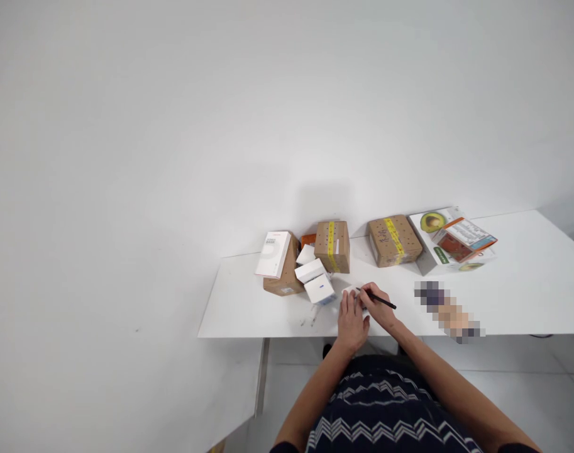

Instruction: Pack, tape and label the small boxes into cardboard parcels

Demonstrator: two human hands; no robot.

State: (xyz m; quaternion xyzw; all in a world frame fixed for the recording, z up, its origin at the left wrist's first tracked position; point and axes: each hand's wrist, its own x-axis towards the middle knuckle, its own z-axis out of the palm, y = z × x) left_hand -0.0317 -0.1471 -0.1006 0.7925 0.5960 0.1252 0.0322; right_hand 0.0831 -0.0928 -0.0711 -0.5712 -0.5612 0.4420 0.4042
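Nearest on my feed, the left hand (pixel 351 324) lies with fingers stretched over a small white piece (pixel 348 290) near the front edge of the table (pixel 263 321). Beside it, the right hand (pixel 375 301) grips a black pen (pixel 385 302), tip at that piece. Beyond, I see white boxes (pixel 320 289), then taped cardboard cartons (pixel 394 241) and an avocado-printed box (pixel 425 242).

The right grip (pixel 377 309) holds a black pen (pixel 385 302) beside the left grip (pixel 352 323), near white boxes (pixel 320 290).
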